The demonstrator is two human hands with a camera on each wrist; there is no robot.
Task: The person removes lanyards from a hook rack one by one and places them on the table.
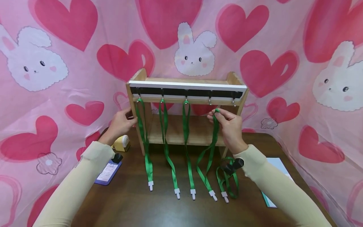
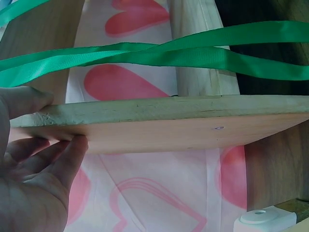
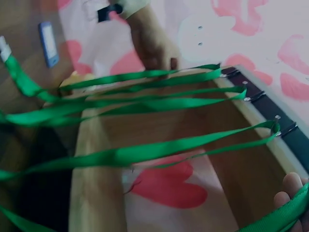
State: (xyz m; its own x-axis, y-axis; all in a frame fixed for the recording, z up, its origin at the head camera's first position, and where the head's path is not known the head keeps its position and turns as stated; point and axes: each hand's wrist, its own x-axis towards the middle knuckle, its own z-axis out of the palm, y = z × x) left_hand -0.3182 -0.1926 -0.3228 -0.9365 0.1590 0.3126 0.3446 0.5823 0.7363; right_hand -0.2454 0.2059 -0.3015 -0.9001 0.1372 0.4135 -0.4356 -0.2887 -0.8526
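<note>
A small wooden rack (image 1: pixel 187 104) stands on the dark worktop (image 1: pixel 170 208) — its black hook rail (image 1: pixel 185 92) runs across the front under a white strip. Three green lanyards (image 1: pixel 164 138) hang from the rail's left hooks, their white clips lying on the worktop in front of the rack. The right hand (image 1: pixel 229 127) pinches the loop of a fourth lanyard (image 1: pixel 211 148) just below the rail's fourth hook. The left hand (image 1: pixel 122 123) grips the rack's left side panel, thumb over its edge — fingers curled beneath. A fifth lanyard (image 1: pixel 227 181) lies coiled by the rack's right foot.
</note>
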